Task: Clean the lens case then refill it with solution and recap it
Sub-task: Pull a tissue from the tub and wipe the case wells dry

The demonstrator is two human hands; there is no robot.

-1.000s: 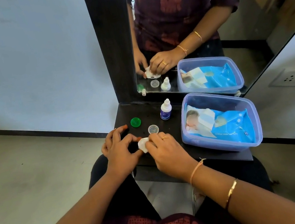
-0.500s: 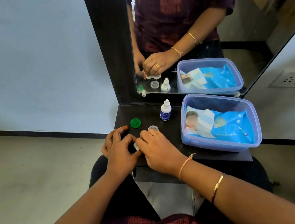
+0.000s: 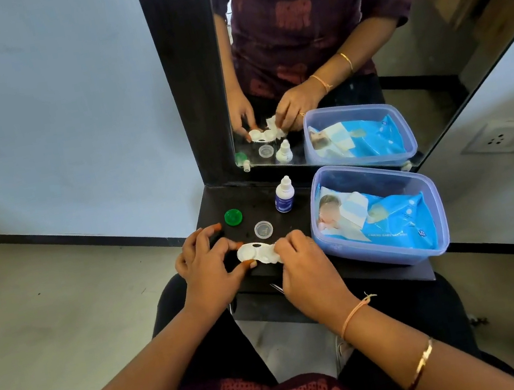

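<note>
Mirror (image 3: 325,45) at back, dark tabletop (image 3: 250,201) under it. Blue tub (image 3: 435,197) on R side of tabletop w/ wipes pack (image 3: 394,222) inside.

L hand (image 3: 203,266): grip closed, thumb + forefinger pinching L end of lens case (image 3: 250,253). R hand (image 3: 306,268): grip curled tight, pinching small white wipe (image 3: 277,244) onto case's R well. Well itself is hidden under fingers.

Solution bottle (image 3: 284,195) upright, capped, near mirror, behind case. Case is at front edge of tabletop between both hands, L well open + facing up. Can't tell if it's resting on the surface or lifted just off. Green cap (image 3: 233,217) + clear cap (image 3: 263,229) lie loose between bottle and hands, apart from case.

Handling, my read:
- Case = light, stiff plastic, prob. slick when wet. Will skate or flip if pressed off-centre.
- Hold it by a well's outer rim or the bridge, not inside the wells.
- Caps are small, easy to knock off the edge.
- Bottle prob. soft-walled, so squeeze gently mid-body.

Looks like wipe-out stage. Refill + recap not yet done.
</note>
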